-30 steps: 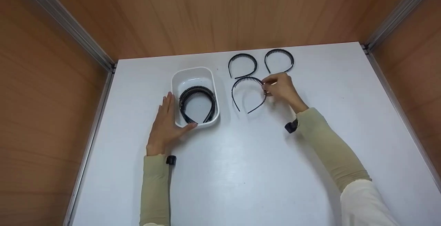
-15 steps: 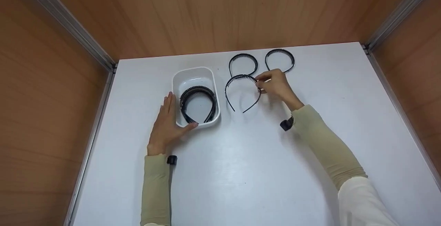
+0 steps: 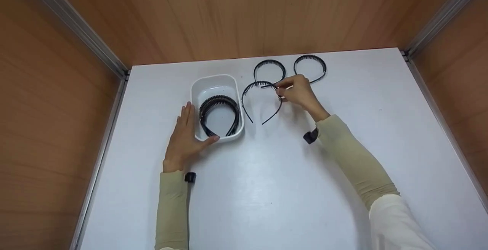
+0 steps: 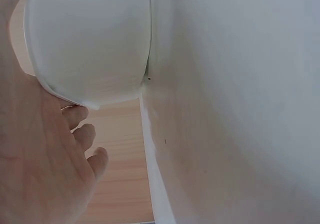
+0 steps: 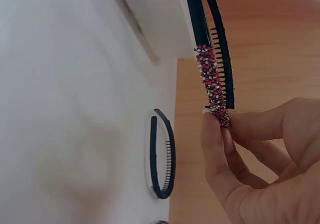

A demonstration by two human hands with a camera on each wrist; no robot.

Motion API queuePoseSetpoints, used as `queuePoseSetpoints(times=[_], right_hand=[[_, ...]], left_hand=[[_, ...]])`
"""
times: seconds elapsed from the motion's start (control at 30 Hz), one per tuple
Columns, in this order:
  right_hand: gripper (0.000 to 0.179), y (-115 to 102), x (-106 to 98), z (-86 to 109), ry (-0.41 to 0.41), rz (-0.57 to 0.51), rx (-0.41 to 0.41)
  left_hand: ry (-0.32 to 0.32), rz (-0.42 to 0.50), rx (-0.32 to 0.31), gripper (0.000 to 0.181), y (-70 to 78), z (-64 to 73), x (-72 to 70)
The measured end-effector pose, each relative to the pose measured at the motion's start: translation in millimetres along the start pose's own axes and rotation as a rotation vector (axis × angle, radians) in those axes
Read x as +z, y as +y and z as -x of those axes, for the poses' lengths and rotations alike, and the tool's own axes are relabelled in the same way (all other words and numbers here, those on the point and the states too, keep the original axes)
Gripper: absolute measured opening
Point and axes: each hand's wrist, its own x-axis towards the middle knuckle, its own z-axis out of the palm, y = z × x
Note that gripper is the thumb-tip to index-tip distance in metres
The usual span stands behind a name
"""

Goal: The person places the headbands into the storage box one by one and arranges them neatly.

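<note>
Two headbands (image 3: 269,61) lie near one tub (image 3: 215,90), right grip (image 3: 299,92) pinching another (image 5: 212,74), left grip (image 3: 183,139) outstretched.

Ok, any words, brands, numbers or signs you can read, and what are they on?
None readable in any view.
White container: no lettering on the visible wall.
Headband in the right hand: speckled red-and-white decoration, no legible text.
Black wrist devices: too small to tell.
</note>
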Motion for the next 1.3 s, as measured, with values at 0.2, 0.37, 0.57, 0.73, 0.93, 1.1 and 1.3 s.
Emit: queuePoseSetpoints(times=[0.2,0.37,0.57,0.73,0.93,1.1,1.3], right_hand=[[0.023,-7.5,7.8,-1.9,0.002,0.012,-0.034],[0.022,-12.5,12.8,-3.5,-0.012,0.015,-0.044],[0.022,-19.0,19.6,-3.7,-0.027,-0.001,-0.045],[0.024,-25.4,28.4,-6.2,-0.043,-0.02,-0.053],[0.023,-34.9,39.3,-9.8,-0.061,-0.044,-0.064],[0.022,-39.4,46.2,-12.0,-0.066,-0.048,-0.075],[0.02,-44.4,55.1,-13.5,-0.069,-0.024,-0.073]], left_hand=[[0.003,0.001,0.001,0.141,0.6,0.7,0.4],[0.005,-0.004,-0.005,0.141,1.5,1.0,1.2],[0.006,-0.002,0.009,0.14,1.0,1.1,0.7],[0.015,0.006,0.034,0.139,-1.0,0.9,-0.3],[0.008,0.002,0.017,0.141,-2.3,1.5,-1.2],[0.003,0.001,0.016,0.14,-2.3,2.0,-1.3],[-0.003,-0.002,0.022,0.139,0.2,2.3,-2.3]])
